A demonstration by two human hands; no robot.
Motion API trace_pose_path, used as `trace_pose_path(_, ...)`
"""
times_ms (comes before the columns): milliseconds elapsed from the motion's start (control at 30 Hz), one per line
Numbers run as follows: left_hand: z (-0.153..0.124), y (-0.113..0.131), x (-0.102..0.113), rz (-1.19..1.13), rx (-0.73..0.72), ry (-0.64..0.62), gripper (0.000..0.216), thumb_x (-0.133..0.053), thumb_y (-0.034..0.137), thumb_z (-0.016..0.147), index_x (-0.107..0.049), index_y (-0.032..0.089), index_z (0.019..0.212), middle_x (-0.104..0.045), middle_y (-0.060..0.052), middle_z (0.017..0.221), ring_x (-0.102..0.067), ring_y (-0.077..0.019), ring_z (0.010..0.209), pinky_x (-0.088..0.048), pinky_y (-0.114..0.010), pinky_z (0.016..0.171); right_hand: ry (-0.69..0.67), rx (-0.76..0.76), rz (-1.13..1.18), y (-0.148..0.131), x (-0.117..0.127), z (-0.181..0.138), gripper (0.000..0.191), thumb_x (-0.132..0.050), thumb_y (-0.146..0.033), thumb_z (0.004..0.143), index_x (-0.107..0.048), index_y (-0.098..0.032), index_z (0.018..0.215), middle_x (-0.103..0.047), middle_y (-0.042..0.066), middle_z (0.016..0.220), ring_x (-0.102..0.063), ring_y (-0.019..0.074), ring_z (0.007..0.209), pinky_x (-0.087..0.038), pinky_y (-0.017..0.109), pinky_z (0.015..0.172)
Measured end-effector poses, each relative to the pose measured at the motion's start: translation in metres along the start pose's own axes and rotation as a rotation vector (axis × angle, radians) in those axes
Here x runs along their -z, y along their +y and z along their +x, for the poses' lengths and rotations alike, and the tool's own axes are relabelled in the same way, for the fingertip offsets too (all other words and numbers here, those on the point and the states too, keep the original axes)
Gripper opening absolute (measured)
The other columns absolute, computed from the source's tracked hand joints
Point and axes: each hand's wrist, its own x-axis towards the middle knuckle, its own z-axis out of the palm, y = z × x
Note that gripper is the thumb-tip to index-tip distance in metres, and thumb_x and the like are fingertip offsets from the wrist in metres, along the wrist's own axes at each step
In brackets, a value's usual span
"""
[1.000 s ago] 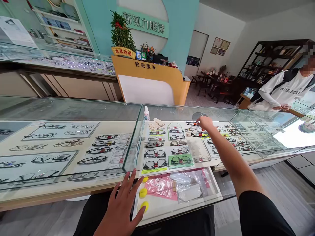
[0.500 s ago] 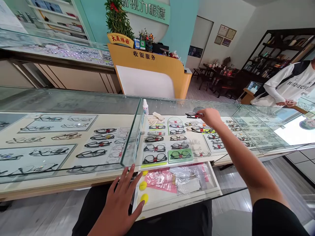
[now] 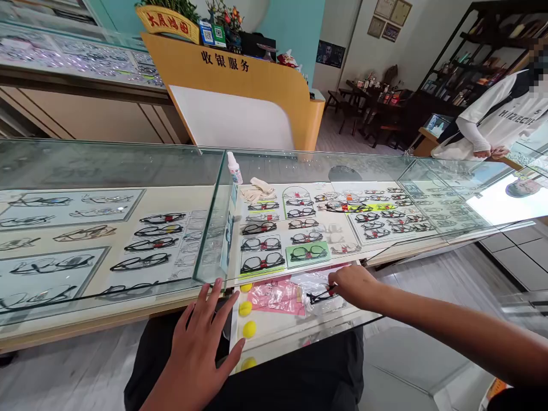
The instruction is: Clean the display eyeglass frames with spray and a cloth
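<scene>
Under the held glasses (image 3: pixel 319 297), plastic packets (image 3: pixel 274 295) clutter the drawer (image 3: pixel 276 337).

We see one pair of dark-framed glasses (image 3: pixel 317 297) just right of centre in the lower half of the frame, its right end hidden in the grip of our right hand (image 3: pixel 354 286). A red patch shows beside the fingertips. The visible rim points left, above clear plastic; we cannot tell whether the temples are folded.
</scene>
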Motion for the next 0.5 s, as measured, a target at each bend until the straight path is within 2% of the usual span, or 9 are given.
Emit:
trace_pose_path(67,0.001,0.0,0.0,0.001,-0.009,0.014,0.081,-0.057,0.047,0.099,-0.024,0.034,0.173,-0.015,-0.012,0.185,-0.025,-0.043,0.168,-0.031,-0.062,0.128,0.036,-0.077,-0.025,0.021,-0.018,0.022,0.03,-0.059,-0.013,0.097,-0.081,-0.022,0.117,-0.084,0.015,0.11,-0.079,0.0335,0.101,-0.052,0.038,0.083)
trace_pose_path(167,0.001,0.0,-0.001,0.005,-0.018,0.039,0.081,-0.056,0.046,0.099,-0.023,0.034,0.173,-0.015,-0.012,0.185,-0.026,-0.0432,0.167,-0.031,-0.061,0.128,0.106,-0.142,-0.037,0.053,-0.028,0.05,0.037,-0.051,-0.011,0.103,-0.077,-0.022,0.126,-0.08,0.016,0.124,-0.074,0.0299,0.114,-0.051,0.037,0.094)
trace_pose_path(333,0.0,-0.005,-0.006,0.011,-0.024,0.042,0.088,-0.059,0.046,0.097,-0.018,0.036,0.174,-0.014,-0.011,0.185,-0.028,-0.0444,0.166,-0.032,-0.061,0.128,0.236,-0.269,-0.048,0.1,-0.018,0.095,0.046,-0.036,-0.023,0.112,-0.063,-0.021,0.149,-0.075,0.017,0.136,-0.069,0.0282,0.122,-0.05,0.036,0.098)
trace_pose_path(500,-0.001,-0.007,-0.011,0.003,-0.026,0.057,0.091,-0.06,0.046,0.095,-0.017,0.038,0.175,-0.015,-0.009,0.185,-0.029,-0.0445,0.166,-0.033,-0.061,0.127,0.314,-0.385,-0.044,0.129,-0.004,0.144,0.047,-0.039,-0.021,0.112,-0.061,-0.017,0.152,-0.074,0.02,0.138,-0.068,0.0275,0.125,-0.05,0.035,0.097)
